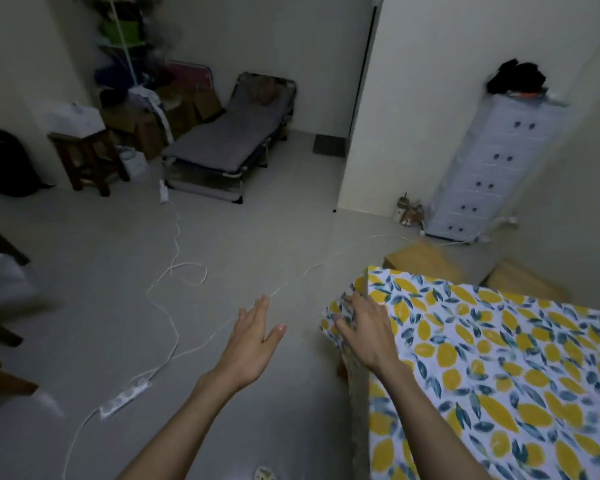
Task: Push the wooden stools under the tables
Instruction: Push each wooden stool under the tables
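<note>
- My right hand (362,332) lies with fingers spread over the near corner edge of the lemon-cloth table (499,358).
- My left hand (253,336) hangs released above bare floor (257,237).
- Two wooden stools (426,263) stand at the table's far edge.
- A white cord (174,271) crosses the floor.

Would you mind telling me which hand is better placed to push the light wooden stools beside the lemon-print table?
The right hand: it already rests on the lemon-print tablecloth's corner, on the side nearest the two light wooden stools. The left hand hovers open over bare floor, farther away.
</note>
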`<state>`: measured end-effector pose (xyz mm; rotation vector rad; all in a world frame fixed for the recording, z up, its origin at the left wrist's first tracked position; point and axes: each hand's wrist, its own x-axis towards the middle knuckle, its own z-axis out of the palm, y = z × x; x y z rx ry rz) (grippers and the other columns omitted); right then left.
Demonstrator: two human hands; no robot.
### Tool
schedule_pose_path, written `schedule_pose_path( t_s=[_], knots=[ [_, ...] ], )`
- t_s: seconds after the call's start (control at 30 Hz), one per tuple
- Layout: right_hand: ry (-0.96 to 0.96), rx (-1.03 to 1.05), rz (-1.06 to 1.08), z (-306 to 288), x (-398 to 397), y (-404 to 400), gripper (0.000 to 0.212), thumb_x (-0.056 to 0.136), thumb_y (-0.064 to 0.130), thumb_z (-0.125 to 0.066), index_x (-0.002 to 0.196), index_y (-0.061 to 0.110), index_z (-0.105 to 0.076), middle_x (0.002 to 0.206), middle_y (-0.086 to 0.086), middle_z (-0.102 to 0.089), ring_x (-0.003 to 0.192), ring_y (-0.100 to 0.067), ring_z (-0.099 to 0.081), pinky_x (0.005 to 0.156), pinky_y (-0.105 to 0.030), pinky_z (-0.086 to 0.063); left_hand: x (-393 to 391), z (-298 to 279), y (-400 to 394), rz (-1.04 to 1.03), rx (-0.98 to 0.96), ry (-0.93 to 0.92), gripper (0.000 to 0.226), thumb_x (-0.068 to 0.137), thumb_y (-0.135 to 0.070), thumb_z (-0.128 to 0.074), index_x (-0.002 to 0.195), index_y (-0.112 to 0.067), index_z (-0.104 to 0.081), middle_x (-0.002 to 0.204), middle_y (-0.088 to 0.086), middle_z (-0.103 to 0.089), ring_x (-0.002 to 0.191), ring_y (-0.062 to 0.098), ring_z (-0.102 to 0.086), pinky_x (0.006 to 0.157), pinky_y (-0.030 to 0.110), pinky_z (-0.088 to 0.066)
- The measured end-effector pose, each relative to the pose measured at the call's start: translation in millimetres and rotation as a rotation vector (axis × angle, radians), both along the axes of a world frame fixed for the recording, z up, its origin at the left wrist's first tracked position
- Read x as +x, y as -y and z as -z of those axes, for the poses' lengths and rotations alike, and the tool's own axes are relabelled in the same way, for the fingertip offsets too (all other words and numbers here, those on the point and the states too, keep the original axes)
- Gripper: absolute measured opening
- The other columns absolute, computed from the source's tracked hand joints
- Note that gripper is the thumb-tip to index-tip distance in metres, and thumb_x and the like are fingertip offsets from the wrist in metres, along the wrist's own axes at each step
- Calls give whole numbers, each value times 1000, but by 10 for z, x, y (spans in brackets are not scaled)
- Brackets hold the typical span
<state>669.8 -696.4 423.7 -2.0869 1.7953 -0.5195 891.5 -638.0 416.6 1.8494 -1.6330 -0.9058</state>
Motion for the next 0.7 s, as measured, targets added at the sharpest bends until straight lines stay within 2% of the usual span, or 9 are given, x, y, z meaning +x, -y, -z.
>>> schedule_pose_path(
  t_s=[0.17,0.33,0.47,0.57,0.7],
  knots=[
    [-16,7,27,-132,159,1157,54,90,48,-46,134,17,-49,138,-9,-53,135,-32,-38,111,-47,-29,104,-222,1270,-25,-65,1,74,97,-47,-35,151,-20,7,161,2,-7,146,22,14,119,38,5],
    [12,-21,80,-109,252,2017,58,95,50,-45,142,17,-41,154,-8,-36,147,-24,-19,120,-44,-9,182,-270,2430,105,-82,25,66,98,-45,-38,152,-23,-7,161,1,-3,146,22,17,119,39,8],
    [0,-45,197,-61,235,2875,62,94,54,-44,145,21,-36,160,-6,-22,150,-23,-1,121,-46,1,188,-137,3454,184,-185,29,70,97,-41,-44,152,-19,-7,161,-1,4,143,17,23,117,39,13],
    [19,-43,289,-78,135,3506,64,94,57,-42,147,22,-32,162,-5,-17,150,-22,1,121,-46,3,185,-156,4276,241,-205,-9,68,97,-38,-45,152,-19,-10,160,-2,3,144,15,21,118,40,10],
    [-5,-22,411,-144,-43,4236,64,95,54,-41,149,21,-29,162,-6,-15,150,-22,2,119,-43,6,52,-239,5336,452,-205,2,70,97,-38,-43,152,-20,-3,159,-5,10,143,10,20,116,37,11]
  ],
)
